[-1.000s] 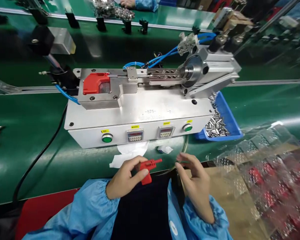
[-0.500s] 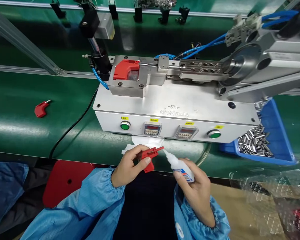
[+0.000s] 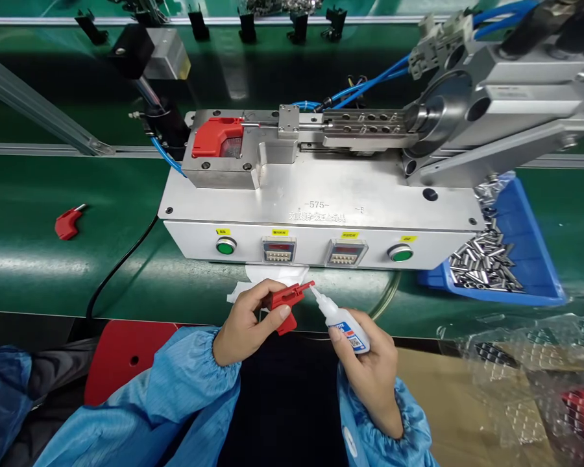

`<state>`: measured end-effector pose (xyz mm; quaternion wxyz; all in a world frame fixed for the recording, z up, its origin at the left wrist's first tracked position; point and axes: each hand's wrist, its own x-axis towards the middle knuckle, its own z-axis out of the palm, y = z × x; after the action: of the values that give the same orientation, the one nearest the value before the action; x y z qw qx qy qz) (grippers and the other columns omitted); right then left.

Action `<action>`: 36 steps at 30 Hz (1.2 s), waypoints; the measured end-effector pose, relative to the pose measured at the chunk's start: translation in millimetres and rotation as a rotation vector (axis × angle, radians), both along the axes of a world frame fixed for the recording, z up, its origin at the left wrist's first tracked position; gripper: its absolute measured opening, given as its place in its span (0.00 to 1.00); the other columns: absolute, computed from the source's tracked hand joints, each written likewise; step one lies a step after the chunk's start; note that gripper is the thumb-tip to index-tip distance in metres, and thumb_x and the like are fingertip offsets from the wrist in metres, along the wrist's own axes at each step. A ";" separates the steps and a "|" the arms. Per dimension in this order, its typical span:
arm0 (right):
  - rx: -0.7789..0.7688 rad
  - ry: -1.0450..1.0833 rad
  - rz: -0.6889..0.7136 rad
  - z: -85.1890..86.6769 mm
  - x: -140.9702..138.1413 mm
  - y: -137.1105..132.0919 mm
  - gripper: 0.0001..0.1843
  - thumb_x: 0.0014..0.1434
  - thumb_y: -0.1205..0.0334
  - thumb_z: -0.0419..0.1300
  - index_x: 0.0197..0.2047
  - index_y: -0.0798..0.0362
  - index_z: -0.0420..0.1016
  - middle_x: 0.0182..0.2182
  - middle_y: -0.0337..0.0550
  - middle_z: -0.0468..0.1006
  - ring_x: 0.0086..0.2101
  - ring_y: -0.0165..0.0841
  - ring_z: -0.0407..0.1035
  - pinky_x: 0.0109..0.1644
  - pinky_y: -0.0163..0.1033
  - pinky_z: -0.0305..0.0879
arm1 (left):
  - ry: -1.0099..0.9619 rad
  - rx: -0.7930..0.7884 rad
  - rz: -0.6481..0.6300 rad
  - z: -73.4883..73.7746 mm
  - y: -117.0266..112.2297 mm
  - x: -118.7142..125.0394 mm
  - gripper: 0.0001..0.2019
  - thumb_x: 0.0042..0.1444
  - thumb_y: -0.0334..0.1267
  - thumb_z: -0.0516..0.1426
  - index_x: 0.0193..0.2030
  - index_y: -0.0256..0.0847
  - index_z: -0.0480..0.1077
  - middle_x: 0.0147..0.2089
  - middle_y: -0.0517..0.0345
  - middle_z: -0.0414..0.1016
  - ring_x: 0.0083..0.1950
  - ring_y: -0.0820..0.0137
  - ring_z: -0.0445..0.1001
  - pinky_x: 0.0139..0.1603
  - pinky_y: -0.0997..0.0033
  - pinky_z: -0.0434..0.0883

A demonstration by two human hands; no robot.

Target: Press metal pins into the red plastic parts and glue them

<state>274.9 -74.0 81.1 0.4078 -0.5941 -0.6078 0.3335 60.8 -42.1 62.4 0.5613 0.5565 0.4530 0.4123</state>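
Note:
My left hand point(image 3: 246, 321) is closed round a small red plastic handle part point(image 3: 286, 301), its open end pointing right. My right hand point(image 3: 370, 366) grips a white glue bottle point(image 3: 343, 324), and the bottle's nozzle tip touches the end of the red part. Both hands hover at the near edge of the green belt point(image 3: 39, 259), just in front of a metal press machine point(image 3: 321, 214). Another red part point(image 3: 217, 137) sits in the machine's fixture at its top left.
A blue tray point(image 3: 525, 259) of small metal pins lies right of the machine. A finished red handle point(image 3: 68, 222) lies on the belt at left. White tissue point(image 3: 267, 275) lies under the machine's front. Bubble wrap with red parts point(image 3: 540, 383) rests on cardboard at right. A black cable point(image 3: 121, 266) crosses the belt.
A second ago my right hand was empty; it then took up the glue bottle and brought its nozzle against the red part. The view has swung left.

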 end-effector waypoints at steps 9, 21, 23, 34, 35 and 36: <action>0.009 -0.017 0.015 -2.4 -2.7 7.6 0.11 0.69 0.53 0.63 0.40 0.51 0.80 0.24 0.37 0.74 0.21 0.30 0.62 0.26 0.36 0.64 | -0.062 -0.108 0.062 5.5 -1.3 -2.1 0.18 0.67 0.54 0.63 0.45 0.39 0.76 0.36 0.56 0.78 0.34 0.69 0.76 0.36 0.72 0.74; -0.021 0.006 -0.040 -2.1 0.3 0.4 0.12 0.68 0.52 0.62 0.39 0.51 0.79 0.22 0.36 0.72 0.20 0.29 0.60 0.24 0.36 0.61 | 0.070 0.083 0.041 2.1 0.9 3.7 0.11 0.69 0.46 0.62 0.48 0.41 0.78 0.39 0.56 0.79 0.38 0.68 0.74 0.40 0.69 0.71; -0.024 0.013 -0.033 -3.1 0.3 1.6 0.12 0.69 0.52 0.62 0.39 0.51 0.79 0.23 0.36 0.73 0.20 0.29 0.61 0.24 0.36 0.61 | -0.019 -0.031 0.024 3.5 2.4 2.9 0.14 0.68 0.50 0.63 0.45 0.40 0.77 0.36 0.56 0.77 0.34 0.69 0.73 0.37 0.70 0.71; -0.022 0.114 -0.127 -12.6 -0.9 6.2 0.11 0.70 0.52 0.63 0.47 0.50 0.79 0.29 0.38 0.75 0.26 0.32 0.67 0.30 0.36 0.67 | -0.174 -0.280 0.052 2.1 3.5 -7.5 0.19 0.64 0.56 0.65 0.45 0.40 0.78 0.32 0.60 0.73 0.31 0.71 0.66 0.33 0.73 0.67; -0.015 0.115 -0.129 -14.3 0.5 5.8 0.11 0.70 0.52 0.63 0.48 0.50 0.80 0.32 0.40 0.76 0.29 0.33 0.69 0.33 0.37 0.69 | -0.158 -0.251 0.064 2.1 3.6 -6.3 0.19 0.65 0.56 0.65 0.45 0.40 0.78 0.32 0.60 0.73 0.31 0.71 0.67 0.33 0.73 0.68; 0.001 0.108 -0.131 -16.3 1.9 5.8 0.11 0.70 0.53 0.64 0.48 0.49 0.80 0.35 0.42 0.77 0.32 0.35 0.71 0.36 0.39 0.71 | -0.142 -0.227 0.071 2.1 3.9 -5.0 0.19 0.65 0.56 0.65 0.45 0.40 0.77 0.33 0.59 0.75 0.31 0.71 0.68 0.34 0.73 0.69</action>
<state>276.7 -68.3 64.8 0.4613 -0.6135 -0.5449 0.3375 55.8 -38.1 64.5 0.6367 0.4423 0.4751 0.4163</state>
